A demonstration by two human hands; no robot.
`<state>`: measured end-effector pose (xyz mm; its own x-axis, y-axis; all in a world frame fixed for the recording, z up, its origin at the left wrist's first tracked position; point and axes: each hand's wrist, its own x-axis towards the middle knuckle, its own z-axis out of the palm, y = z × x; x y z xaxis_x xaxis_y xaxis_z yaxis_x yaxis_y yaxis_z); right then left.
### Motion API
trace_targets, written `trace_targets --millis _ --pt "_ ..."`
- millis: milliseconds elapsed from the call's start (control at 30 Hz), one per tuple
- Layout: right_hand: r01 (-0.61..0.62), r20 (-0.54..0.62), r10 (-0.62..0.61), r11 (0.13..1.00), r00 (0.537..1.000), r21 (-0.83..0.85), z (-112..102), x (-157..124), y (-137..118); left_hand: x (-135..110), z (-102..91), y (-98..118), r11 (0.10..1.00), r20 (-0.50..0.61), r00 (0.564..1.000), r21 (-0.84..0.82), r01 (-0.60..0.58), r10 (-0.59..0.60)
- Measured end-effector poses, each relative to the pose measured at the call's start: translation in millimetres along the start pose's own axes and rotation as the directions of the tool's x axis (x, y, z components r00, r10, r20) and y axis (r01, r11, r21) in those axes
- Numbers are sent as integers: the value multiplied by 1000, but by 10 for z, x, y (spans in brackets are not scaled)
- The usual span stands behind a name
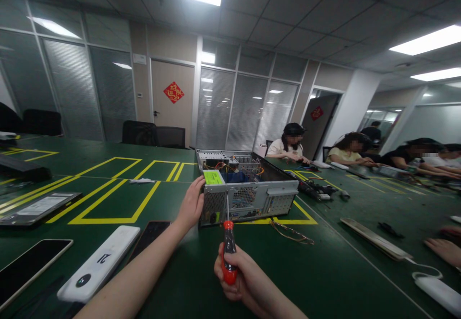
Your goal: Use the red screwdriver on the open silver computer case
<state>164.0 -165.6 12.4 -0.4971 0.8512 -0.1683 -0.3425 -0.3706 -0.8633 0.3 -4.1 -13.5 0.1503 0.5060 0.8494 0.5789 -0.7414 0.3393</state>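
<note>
A desktop computer case [252, 203] lies on its side in front of me with its top cover off, its rear panel facing me. Inside are coloured cables and a power supply with a bright green label [213, 177]. My left hand [192, 203] lies against the left side of the case, fingers stretched out along its edge. In my right hand [237, 273] is a red and black screwdriver [229, 249], gripped by the handle. Its shaft points up at the rear panel, the tip near the power supply's edge. Whether the tip touches a screw cannot be made out.
Left on the green table [180, 285] are a hard drive [39, 207], a black-screened phone [32, 271] and a white device [101, 261] marked 21. Eyeglasses [293, 231] lie right of the case, with cables [317, 189] beyond. Several people sit along the right side.
</note>
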Motion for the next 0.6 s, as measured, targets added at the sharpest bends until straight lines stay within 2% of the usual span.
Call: trace_targets --millis 200,300,433,600 --pt "-37 -59 34 998 998 -48 18 -59 -119 -3 8 -14 1000 2 1000 -17 -3 3" --pt "-20 -101 19 1000 995 -10 -32 -124 -210 -2 6 -6 1000 3 1000 -21 3 -3" --pt "-60 0 61 984 998 166 -167 -207 -305 -2 3 2 1000 8 1000 -21 12 -12" --pt "-8 -174 67 948 982 319 -216 -243 -296 -5 3 -8 1000 4 1000 -24 13 -13"
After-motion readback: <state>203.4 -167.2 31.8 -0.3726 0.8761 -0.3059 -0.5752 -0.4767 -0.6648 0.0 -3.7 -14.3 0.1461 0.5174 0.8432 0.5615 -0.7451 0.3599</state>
